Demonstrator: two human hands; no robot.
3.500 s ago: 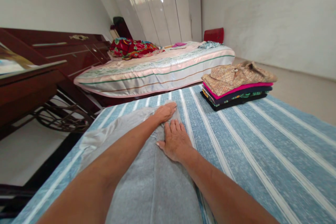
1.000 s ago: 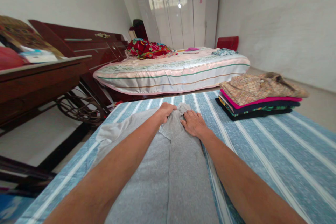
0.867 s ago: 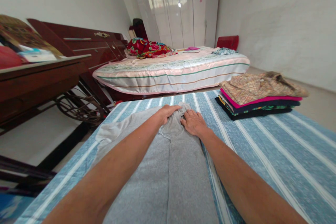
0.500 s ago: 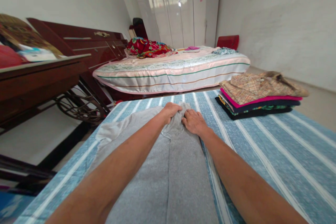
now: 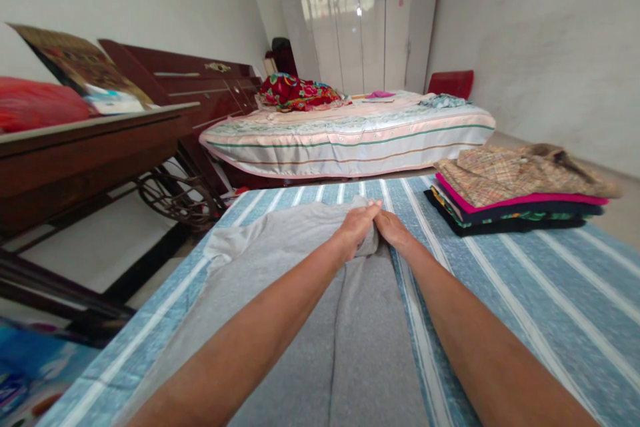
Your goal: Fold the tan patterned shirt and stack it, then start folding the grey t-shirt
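A grey short-sleeved shirt [image 5: 300,307] lies spread on the blue-and-white striped bedding [image 5: 505,293], its body running toward me. One sleeve [image 5: 233,243] sticks out flat on the left. At the far end, on the right side, my left hand [image 5: 356,228] is closed on bunched cloth of the shirt near the collar. Touching it, my right hand [image 5: 393,229] is closed at the shirt's right edge. Its fingertips are partly hidden behind my left hand. A folded strip of the shirt's right side runs down from beneath both hands.
To the right stands a stack of folded clothes, a tan checked shirt [image 5: 520,177] on top. Beyond is another bed [image 5: 350,153] with a red floral quilt [image 5: 300,92]. A dark wooden table [image 5: 95,147] with an iron wheel below stands at left.
My hands have come together at the shirt's far right end; they were slightly apart before. My left hand has moved right across the cloth. The view has turned a little to the left.
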